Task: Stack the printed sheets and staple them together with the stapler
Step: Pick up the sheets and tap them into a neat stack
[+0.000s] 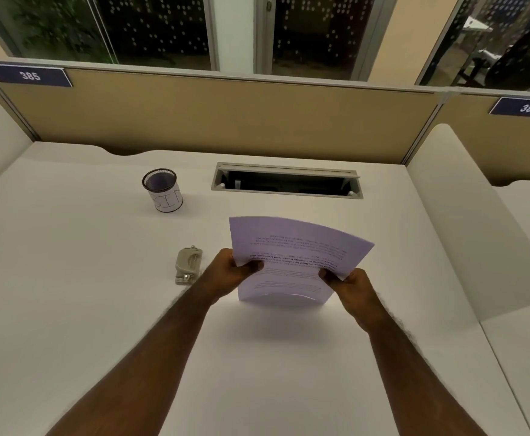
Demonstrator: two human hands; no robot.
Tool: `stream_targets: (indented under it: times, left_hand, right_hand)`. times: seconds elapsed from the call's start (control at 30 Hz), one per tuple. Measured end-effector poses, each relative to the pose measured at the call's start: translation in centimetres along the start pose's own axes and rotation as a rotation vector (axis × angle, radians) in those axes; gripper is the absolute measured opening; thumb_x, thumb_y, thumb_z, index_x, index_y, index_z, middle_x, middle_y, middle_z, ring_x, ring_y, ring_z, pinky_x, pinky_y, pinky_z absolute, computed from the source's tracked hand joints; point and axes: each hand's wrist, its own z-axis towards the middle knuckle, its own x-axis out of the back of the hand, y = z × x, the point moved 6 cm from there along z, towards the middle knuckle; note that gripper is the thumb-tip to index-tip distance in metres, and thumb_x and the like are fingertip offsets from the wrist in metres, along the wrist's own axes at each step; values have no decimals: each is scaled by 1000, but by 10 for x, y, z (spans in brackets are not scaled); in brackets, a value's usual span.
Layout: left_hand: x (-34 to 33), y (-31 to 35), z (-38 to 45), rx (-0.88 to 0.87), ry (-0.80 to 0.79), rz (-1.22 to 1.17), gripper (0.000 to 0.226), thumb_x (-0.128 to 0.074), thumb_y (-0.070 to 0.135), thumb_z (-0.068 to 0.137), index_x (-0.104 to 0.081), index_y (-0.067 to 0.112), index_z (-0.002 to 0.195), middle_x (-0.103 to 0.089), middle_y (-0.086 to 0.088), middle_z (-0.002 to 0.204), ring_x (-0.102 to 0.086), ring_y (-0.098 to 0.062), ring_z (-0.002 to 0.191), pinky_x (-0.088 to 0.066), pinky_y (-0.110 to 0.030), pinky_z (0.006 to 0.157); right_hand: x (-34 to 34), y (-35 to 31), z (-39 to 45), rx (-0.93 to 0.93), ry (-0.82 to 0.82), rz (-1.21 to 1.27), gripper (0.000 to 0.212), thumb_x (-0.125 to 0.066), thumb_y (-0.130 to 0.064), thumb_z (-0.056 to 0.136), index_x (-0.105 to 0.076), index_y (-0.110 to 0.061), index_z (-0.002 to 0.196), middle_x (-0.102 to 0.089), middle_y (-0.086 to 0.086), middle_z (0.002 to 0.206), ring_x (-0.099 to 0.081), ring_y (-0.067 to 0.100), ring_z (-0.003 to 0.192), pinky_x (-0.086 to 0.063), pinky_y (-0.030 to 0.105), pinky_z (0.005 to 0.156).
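Head view of a white desk point(68, 278). Hard to make out: the number of printed sheets point(295, 259) cannot be counted, since their edges are lying flush, and the print is too blurred to read. Both forearms are entering from the lower edge, cut off by the frame. Left of centre, one mesh cup point(162, 190) with a paper label is standing toward the upper left; nearer, one beige stapler point(188, 265) is lying flat, just left of the hands and apart from them. At centre, the left hand point(235, 272) is pinching the sheets' left edge, thumb on top. The sheets are standing bowed, lower edge meeting the desk. The right hand point(348, 284) is gripping their right edge likewise.
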Motion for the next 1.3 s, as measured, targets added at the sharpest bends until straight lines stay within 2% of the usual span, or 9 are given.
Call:
stream_targets:
  times: [0.1, 0.27, 0.4, 0.47, 0.6, 0.7, 0.87, 1.13, 1.3]
  left_hand:
    - [3, -3, 3, 20, 14, 4, 22, -73, 36, 82, -71, 44, 101, -75, 10, 106, -71, -12, 97, -60, -28, 79]
    - [-1, -15, 5, 70, 75, 32, 20, -70, 26, 87, -72, 29, 107, -75, 2, 107, -70, -17, 99, -58, -36, 85]
    - [7, -19, 4, 110, 192, -215, 15, -70, 19, 87, -73, 25, 100, -78, 0, 100, -73, -25, 95, -60, -31, 72]
    - [6, -25, 1, 148, 242, -435, 22, -68, 14, 88, -69, 20, 109, -77, -2, 106, -73, -24, 98, -60, -35, 71]
    - [-19, -43, -8, 253, 182, -687, 35, -64, 7, 89, -62, 18, 122, -75, -2, 113, -71, -21, 103, -60, -34, 72]
    - [-30, -55, -14, 326, 114, -660, 37, -62, 5, 90, -59, 17, 126, -72, -6, 119, -70, -25, 106, -60, -36, 75]
    - [9, -51, -11, 334, 148, -711, 27, -57, 12, 93, -63, 10, 119, -73, -10, 111, -73, -24, 94, -62, -37, 78]
    - [56, -20, -4, 192, 21, -187, 37, -72, 32, 79, -70, 17, 113, -75, -9, 111, -71, -29, 101, -59, -37, 77]
    - [62, -12, -2, 64, 73, -97, 35, -82, 38, 70, -74, 29, 103, -77, -2, 105, -73, -20, 96, -60, -32, 76]
  right_hand:
    - [3, -1, 2, 15, 12, -13, 16, -70, -30, 86, -73, -46, 91, -75, -17, 96, -70, 16, 96, -57, 28, 78]
    - [2, 13, 2, -13, 28, -15, 16, -67, -29, 89, -72, -38, 101, -75, -11, 103, -68, 21, 102, -56, 40, 90]
    - [17, 35, -4, -146, 290, 59, 68, -71, -35, 84, -41, -25, 144, -53, -1, 142, -54, 20, 123, -45, 40, 102]
    - [13, 56, -13, -314, 291, 158, 81, -70, -43, 83, -28, -23, 150, -47, 5, 146, -52, 25, 126, -43, 48, 104]
    - [-21, 70, -21, -419, -6, 492, 56, -67, -32, 85, -50, -21, 136, -67, 9, 125, -65, 30, 110, -59, 43, 81]
    - [-17, 67, -16, -336, 58, 507, 39, -63, -9, 89, -57, -14, 128, -70, 12, 119, -67, 28, 104, -61, 38, 72]
    - [16, 46, -9, -230, 73, 294, 31, -62, -8, 90, -61, -13, 120, -71, 13, 115, -70, 28, 100, -60, 40, 78]
    - [40, 0, 2, -80, 46, 139, 21, -67, -11, 85, -69, -12, 106, -71, 17, 112, -68, 33, 102, -54, 50, 89]
    - [37, 0, 7, -35, 55, 44, 23, -70, -18, 85, -71, -13, 108, -75, 8, 104, -71, 25, 97, -56, 34, 83]
